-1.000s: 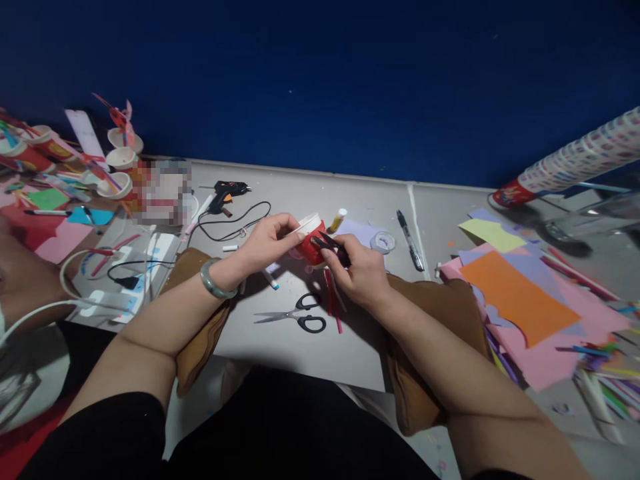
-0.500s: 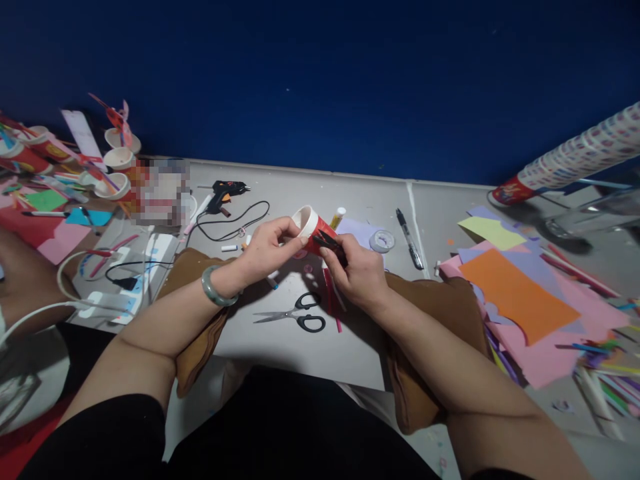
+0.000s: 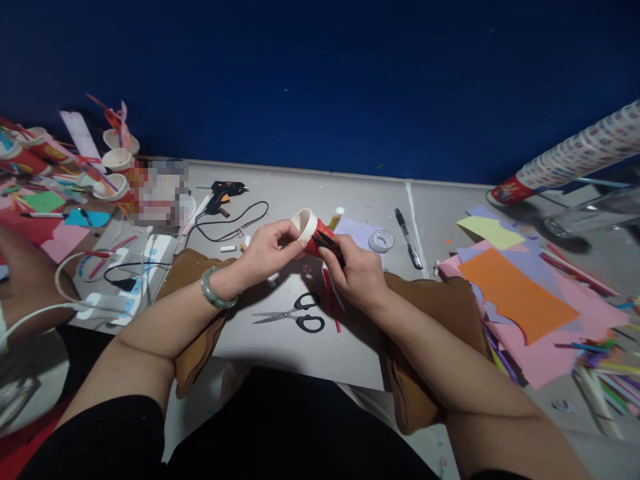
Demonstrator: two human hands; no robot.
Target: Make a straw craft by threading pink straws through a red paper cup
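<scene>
My left hand, with a jade-coloured bangle on the wrist, is closed on the white rim of a red paper cup. The cup is tilted, its mouth toward the upper left. Against its red side lies a black pointed tool, gripped in my right hand; its kind is largely hidden by the fingers. Below both hands, scissors with black handles lie on the table. Beside them is a pink-red strip, partly under my right hand.
A black glue gun with a looping cord lies behind my left hand. Tape and a black pen lie at right, near coloured paper and stacked cups. A power strip and another person's arm are at left.
The black tool has shifted slightly against the cup's side, and its points now look closer together. The cup and both hands have barely moved.
</scene>
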